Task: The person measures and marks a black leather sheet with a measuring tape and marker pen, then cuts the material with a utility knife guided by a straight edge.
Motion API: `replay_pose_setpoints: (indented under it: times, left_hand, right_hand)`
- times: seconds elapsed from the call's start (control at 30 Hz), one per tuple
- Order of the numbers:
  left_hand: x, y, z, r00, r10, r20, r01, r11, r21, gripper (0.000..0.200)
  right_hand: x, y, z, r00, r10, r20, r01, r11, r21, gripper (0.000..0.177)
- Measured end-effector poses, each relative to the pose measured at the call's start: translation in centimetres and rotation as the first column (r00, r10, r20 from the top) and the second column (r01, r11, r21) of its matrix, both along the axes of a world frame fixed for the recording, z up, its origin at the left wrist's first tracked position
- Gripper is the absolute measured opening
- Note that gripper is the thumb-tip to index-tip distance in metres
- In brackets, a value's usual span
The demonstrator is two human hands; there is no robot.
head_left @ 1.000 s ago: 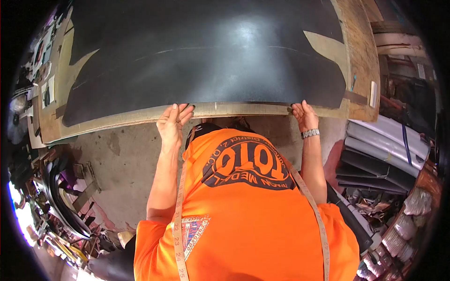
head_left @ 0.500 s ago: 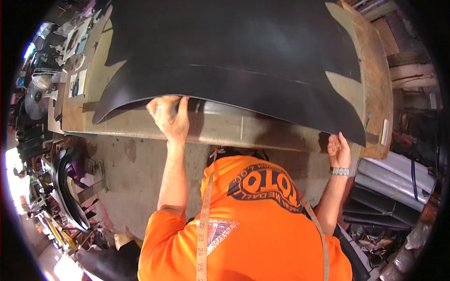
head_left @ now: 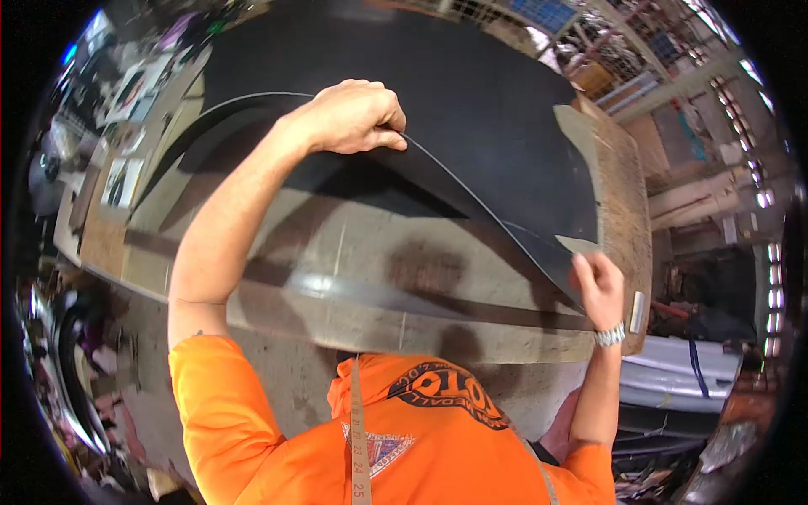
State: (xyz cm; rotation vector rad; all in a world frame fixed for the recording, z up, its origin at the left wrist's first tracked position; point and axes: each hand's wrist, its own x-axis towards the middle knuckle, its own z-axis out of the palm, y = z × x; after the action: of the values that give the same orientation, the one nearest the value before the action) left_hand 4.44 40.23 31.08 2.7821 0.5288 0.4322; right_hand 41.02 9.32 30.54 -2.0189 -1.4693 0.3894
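A large, flexible black sheet (head_left: pixel 471 93), which looks like leather or rubber, covers much of the worktable (head_left: pixel 623 185). My left hand (head_left: pixel 358 118) is closed on its near edge, lifted and folded back from the table. Beneath the raised edge, more black material (head_left: pixel 370 181) shows on the tabletop. Fingers curled, my right hand (head_left: pixel 599 290) is at the sheet's right corner; its exact grip is partly hidden. A watch (head_left: pixel 609 335) is on my right wrist, and a tape measure (head_left: pixel 358 454) hangs round my neck.
A dark flat strip (head_left: pixel 471 310) runs along the table's near side. Beside the right corner lies a small pale block (head_left: pixel 637 311). Silvery rolls (head_left: pixel 673 370) are stacked at the lower right. Papers and tools (head_left: pixel 124 181) sit on the left end.
My left hand has raised the sheet's near edge and carried it away from me, baring the tabletop strip. My right hand stays near the right corner, fingers now more curled.
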Motion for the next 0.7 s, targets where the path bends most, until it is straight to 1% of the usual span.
replay_pose_setpoints:
  times: [0.03, 0.07, 0.1, 0.13, 0.17, 0.2, 0.23, 0.27, 0.3, 0.4, 0.43, 0.47, 0.53, 0.57, 0.63, 0.7]
  left_hand:
    - [1.4, 1.1, 1.4, 0.999, -0.031, -0.033, 0.031, 0.999, -0.008, 0.024]
    - [2.8, 2.3, 2.6, 0.996, -0.064, -0.067, 0.059, 0.995, -0.074, 0.024]
    - [4.0, 3.8, 3.7, 0.99, -0.096, -0.103, 0.081, 0.987, -0.142, 0.024]
    - [5.1, 5.1, 4.7, 0.982, -0.127, -0.142, 0.095, 0.973, -0.212, 0.024]
    - [5.9, 6.1, 5.6, 0.965, -0.198, -0.172, 0.149, 0.953, -0.263, 0.022]
    - [6.8, 7.0, 6.3, 0.951, -0.236, -0.202, 0.172, 0.941, -0.291, 0.021]
    - [7.5, 7.9, 6.9, 0.935, -0.27, -0.231, 0.19, 0.928, -0.319, 0.021]
    - [8.0, 8.8, 7.4, 0.918, -0.3, -0.258, 0.202, 0.916, -0.348, 0.021]
    - [8.4, 9.3, 7.7, 0.917, -0.339, -0.208, 0.23, 0.879, -0.418, 0.021]
    - [9.1, 12.2, 6.7, 0.919, -0.366, -0.147, 0.23, 0.799, -0.556, 0.023]
    - [9.6, 14.1, 5.4, 0.909, -0.413, -0.05, 0.307, 0.746, -0.591, 0.024]
    - [9.9, 15.1, 4.7, 0.916, -0.391, -0.087, 0.26, 0.745, -0.615, 0.026]
    - [10.1, 16.4, 3.3, 0.913, -0.407, -0.018, 0.3, 0.702, -0.646, 0.029]
    - [10.3, 16.6, 2.7, 0.925, -0.38, -0.013, 0.279, 0.701, -0.656, 0.031]
    - [10.5, 17.0, 1.8, 0.924, -0.38, -0.026, 0.271, 0.703, -0.657, 0.03]
    - [10.6, 17.3, 1.4, 0.922, -0.384, -0.053, 0.257, 0.706, -0.66, 0.03]
  right_hand:
    - [-2.5, 3.1, 1.7, 0.991, 0.122, 0.05, -0.126, 0.987, 0.095, 0.018]
    - [-4.8, 6.4, 3.4, 0.966, 0.233, 0.11, -0.247, 0.958, 0.143, 0.019]
    - [-5.8, 9.5, 3.8, 0.928, 0.327, 0.177, -0.356, 0.92, 0.167, 0.026]
    - [-6.3, 12.6, 3.5, 0.889, 0.413, 0.198, -0.448, 0.873, 0.194, 0.036]
    - [-7.1, 15.6, 3.4, 0.871, 0.478, 0.113, -0.49, 0.857, 0.161, 0.041]
    - [-7.7, 18.4, 3.3, 0.843, 0.537, 0.022, -0.535, 0.834, 0.132, 0.045]
    - [-8.3, 20.9, 2.9, 0.816, 0.564, -0.129, -0.55, 0.825, 0.127, 0.047]
    - [-8.4, 23.1, 2.4, 0.767, 0.58, -0.276, -0.57, 0.812, 0.123, 0.049]
    - [-8.1, 25.1, 2.0, 0.745, 0.497, -0.445, -0.546, 0.837, 0.022, 0.05]
    - [-7.4, 28.2, 2.0, 0.657, 0.415, -0.629, -0.539, 0.842, -0.006, 0.036]
    - [-7.1, 29.0, 1.8, 0.615, 0.39, -0.685, -0.548, 0.836, -0.015, 0.033]
    - [-6.8, 29.9, 1.6, 0.572, 0.361, -0.737, -0.557, 0.83, -0.025, 0.031]
    - [-6.7, 30.8, 0.9, 0.509, 0.324, -0.797, -0.548, 0.836, -0.01, 0.024]
    - [-6.6, 31.2, 0.8, 0.563, 0.33, -0.758, -0.539, 0.842, -0.034, 0.021]
    - [-6.8, 31.7, 0.7, 0.659, 0.339, -0.672, -0.525, 0.847, -0.087, 0.017]
    - [-7.5, 32.1, 0.8, 0.763, 0.374, -0.528, -0.516, 0.844, -0.148, 0.018]
